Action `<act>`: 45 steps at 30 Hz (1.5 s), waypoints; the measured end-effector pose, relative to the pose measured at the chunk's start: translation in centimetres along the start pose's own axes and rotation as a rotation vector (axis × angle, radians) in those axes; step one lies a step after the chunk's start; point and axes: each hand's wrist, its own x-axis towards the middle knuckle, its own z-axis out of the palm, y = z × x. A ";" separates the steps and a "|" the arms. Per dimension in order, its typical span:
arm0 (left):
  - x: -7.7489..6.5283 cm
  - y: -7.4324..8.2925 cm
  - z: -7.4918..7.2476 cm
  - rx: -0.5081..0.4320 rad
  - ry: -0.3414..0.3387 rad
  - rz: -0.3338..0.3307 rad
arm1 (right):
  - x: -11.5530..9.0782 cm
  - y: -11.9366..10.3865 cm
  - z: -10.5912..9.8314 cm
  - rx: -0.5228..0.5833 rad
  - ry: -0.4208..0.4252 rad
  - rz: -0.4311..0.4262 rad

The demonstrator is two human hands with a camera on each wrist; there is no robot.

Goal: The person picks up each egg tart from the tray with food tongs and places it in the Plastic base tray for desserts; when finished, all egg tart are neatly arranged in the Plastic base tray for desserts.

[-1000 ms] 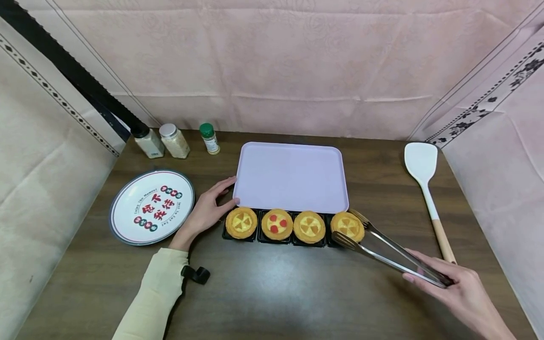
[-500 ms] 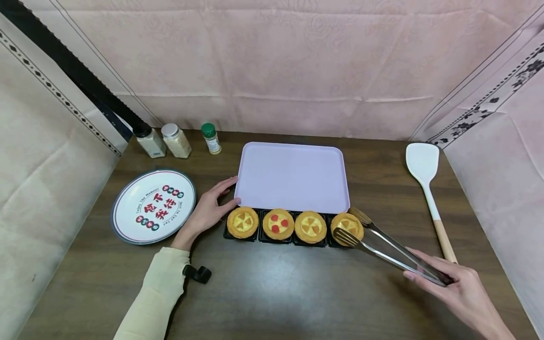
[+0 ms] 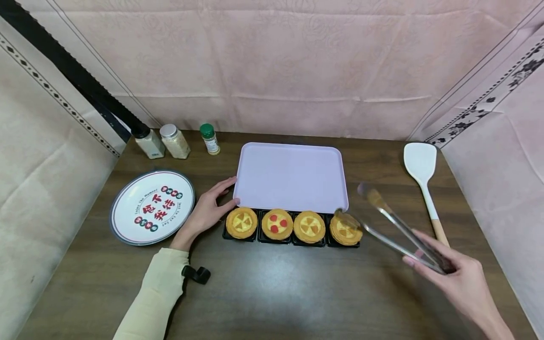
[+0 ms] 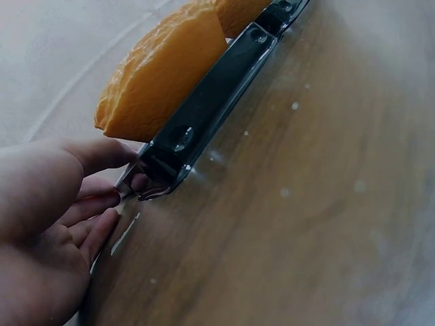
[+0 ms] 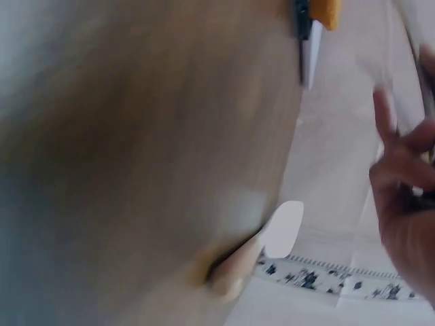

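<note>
My right hand (image 3: 456, 278) grips a pair of metal tongs (image 3: 395, 236) near the hinge end, their arms spread and tips blurred. The lower tip overlaps the upper edge of the rightmost round yellow pastry (image 3: 346, 230); the other is up to the right of it. Several such pastries sit in a row in a black compartmented tray (image 3: 275, 241); one has red dots (image 3: 277, 224). My left hand (image 3: 206, 212) lies at the left end of the lilac tray (image 3: 293, 177), fingertips at its edge. In the left wrist view its thumb is by the black tray's corner (image 4: 166, 166).
A white plate (image 3: 127, 208) with red lettering lies left of my left hand. Behind it stand two pale-filled jars (image 3: 150, 145) and a green-capped bottle (image 3: 209, 140). A white spatula (image 3: 420, 163) with a wooden handle lies at right. Cloth walls (image 3: 297, 61) enclose the table.
The tongs have lifted away from around the rightmost pastry, their tips moving up and spreading apart. That pastry stays in the black tray. My left hand has not moved.
</note>
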 end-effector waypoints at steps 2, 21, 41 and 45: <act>-0.1 0.0 0.0 0.000 0.006 0.002 | 0.9 -0.5 0.2 -0.055 0.079 0.090; -0.1 -0.2 0.1 0.004 0.007 0.004 | 7.8 1.5 4.1 -0.231 0.185 0.299; -0.1 0.2 0.0 -0.006 0.003 -0.011 | 8.3 2.2 4.6 -0.161 0.136 0.360; -0.1 0.1 0.0 -0.001 0.006 -0.006 | 8.0 2.5 4.5 -0.149 0.125 0.354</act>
